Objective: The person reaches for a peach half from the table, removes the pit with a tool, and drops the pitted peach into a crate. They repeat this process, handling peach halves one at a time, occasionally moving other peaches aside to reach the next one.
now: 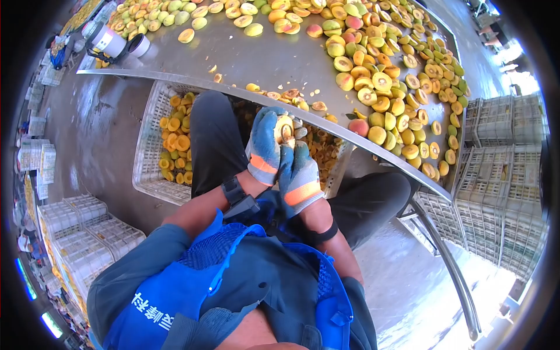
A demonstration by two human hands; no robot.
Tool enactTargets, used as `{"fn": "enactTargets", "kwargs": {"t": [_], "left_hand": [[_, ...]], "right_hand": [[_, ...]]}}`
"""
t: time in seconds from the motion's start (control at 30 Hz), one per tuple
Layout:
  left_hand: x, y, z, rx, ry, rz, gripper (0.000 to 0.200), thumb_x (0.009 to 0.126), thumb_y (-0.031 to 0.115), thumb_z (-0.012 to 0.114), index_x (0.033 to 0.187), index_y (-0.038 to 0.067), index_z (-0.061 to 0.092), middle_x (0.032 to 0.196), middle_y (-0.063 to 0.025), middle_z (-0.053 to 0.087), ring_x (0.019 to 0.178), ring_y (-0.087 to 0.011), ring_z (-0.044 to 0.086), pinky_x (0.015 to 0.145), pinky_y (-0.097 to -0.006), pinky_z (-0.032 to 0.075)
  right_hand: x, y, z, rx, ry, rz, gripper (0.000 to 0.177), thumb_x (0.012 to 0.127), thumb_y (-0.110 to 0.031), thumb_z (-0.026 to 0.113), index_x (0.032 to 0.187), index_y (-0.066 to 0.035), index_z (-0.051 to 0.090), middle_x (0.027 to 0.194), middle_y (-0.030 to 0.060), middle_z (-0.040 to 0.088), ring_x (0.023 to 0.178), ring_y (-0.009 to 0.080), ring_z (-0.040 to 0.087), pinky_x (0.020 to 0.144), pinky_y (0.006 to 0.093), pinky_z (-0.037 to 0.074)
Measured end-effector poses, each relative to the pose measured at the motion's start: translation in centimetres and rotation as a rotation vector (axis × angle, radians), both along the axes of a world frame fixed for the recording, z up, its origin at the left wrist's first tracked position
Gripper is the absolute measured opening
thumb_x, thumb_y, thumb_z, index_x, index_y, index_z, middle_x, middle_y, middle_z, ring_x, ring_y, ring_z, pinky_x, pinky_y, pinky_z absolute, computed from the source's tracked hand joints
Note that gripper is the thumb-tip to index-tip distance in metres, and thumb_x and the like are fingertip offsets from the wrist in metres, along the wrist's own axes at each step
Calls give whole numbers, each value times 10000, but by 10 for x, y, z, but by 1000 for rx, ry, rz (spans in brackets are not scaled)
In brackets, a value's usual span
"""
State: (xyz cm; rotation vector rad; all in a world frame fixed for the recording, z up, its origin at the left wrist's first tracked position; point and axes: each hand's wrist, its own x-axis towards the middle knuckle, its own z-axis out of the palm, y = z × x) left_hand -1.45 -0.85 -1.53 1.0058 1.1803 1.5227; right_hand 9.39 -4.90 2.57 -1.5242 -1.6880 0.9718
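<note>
My left hand (266, 140), in a blue and grey glove with an orange band, is closed around a halved peach (284, 128) whose cut face is up. Beside it my right hand (298, 172), gloved alike, is closed and touches the lower edge of the fruit. Whether its fingers hold a tool I cannot make out. Both hands are together over my lap, at the near edge of the metal table (256, 58). Many halved and whole peaches (382, 81) lie on the table, with loose scraps (291, 94) near its edge.
A white crate (143, 157) of yellow halves stands left of my legs. Another container with fruit pieces (326, 149) is below my hands. Stacked crates (496, 175) stand at the right and more crates (93, 233) at the lower left. A white jug (108, 41) sits at the table's left.
</note>
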Motion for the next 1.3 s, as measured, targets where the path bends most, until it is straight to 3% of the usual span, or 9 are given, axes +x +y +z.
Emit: {"fn": "enactTargets", "kwargs": {"t": [0.07, 0.17, 0.47, 0.6, 0.77, 0.87, 0.97, 1.07, 1.3], "left_hand": [[10, -8, 29, -68, -557, -85, 218, 1065, 300, 459, 1139, 117, 550, 1017, -95, 640, 910, -227, 671, 869, -368, 576], [10, -9, 29, -89, -619, -74, 232, 1069, 312, 447, 1155, 119, 542, 1036, -94, 639, 933, -229, 672, 872, -368, 575], [9, -16, 19, -98, -468, -37, 222, 1068, 284, 431, 1164, 115, 538, 1046, -86, 620, 942, -211, 665, 907, -379, 584], [9, -14, 11, -150, -538, -14, 217, 1056, 279, 453, 1164, 113, 541, 1009, -85, 622, 917, -219, 669, 880, -379, 594], [6, -10, 0, -245, -631, -32, 213, 1041, 291, 484, 1137, 113, 551, 984, -91, 633, 893, -227, 674, 868, -391, 600], [10, -6, 14, -114, -587, -72, 218, 1042, 294, 483, 1136, 112, 554, 993, -94, 636, 902, -231, 675, 861, -388, 598], [7, -6, -1, -69, -336, -32, 224, 1044, 300, 478, 1141, 111, 552, 1006, -95, 636, 906, -232, 675, 864, -381, 591], [9, -12, 17, -201, -647, -52, 232, 1048, 308, 468, 1145, 113, 550, 1018, -91, 633, 909, -223, 673, 874, -375, 584], [6, -15, 17, -188, -558, -49, 240, 1054, 316, 444, 1110, 107, 546, 987, -82, 617, 895, -208, 665, 864, -370, 585]], "right_hand": [[2, 0, 2, -9, 4, 10, 355, 1037, -309, 494, 1082, 40, 541, 794, 344, 642, 750, 542, 626, 639, 595, 487], [2, 1, 4, -72, 43, 47, 363, 1038, -306, 489, 1089, 48, 545, 812, 349, 646, 777, 546, 632, 657, 591, 495], [8, 5, 5, -178, 31, 103, 369, 1039, -285, 491, 1133, 61, 580, 890, 356, 665, 879, 534, 653, 740, 547, 524], [11, 6, -3, -190, 159, 125, 366, 1039, -276, 490, 1143, 61, 586, 901, 352, 670, 889, 532, 655, 752, 539, 526], [4, 1, -13, -180, 79, 59, 323, 1049, -247, 499, 1109, 55, 596, 892, 356, 654, 894, 533, 643, 727, 525, 515], [-3, -3, -11, -112, 61, -25, 303, 1052, -235, 508, 1082, 52, 600, 894, 357, 647, 900, 533, 636, 717, 518, 507], [-5, -3, -11, -91, 111, -51, 306, 1051, -242, 511, 1074, 51, 599, 882, 348, 651, 887, 538, 637, 709, 521, 505], [-3, -5, -16, -103, 109, -24, 311, 1050, -245, 512, 1075, 52, 599, 890, 342, 657, 888, 532, 644, 710, 518, 507], [1, -3, -12, -183, 103, 50, 324, 1051, -249, 514, 1096, 60, 597, 879, 320, 670, 871, 495, 669, 712, 487, 516]]}}
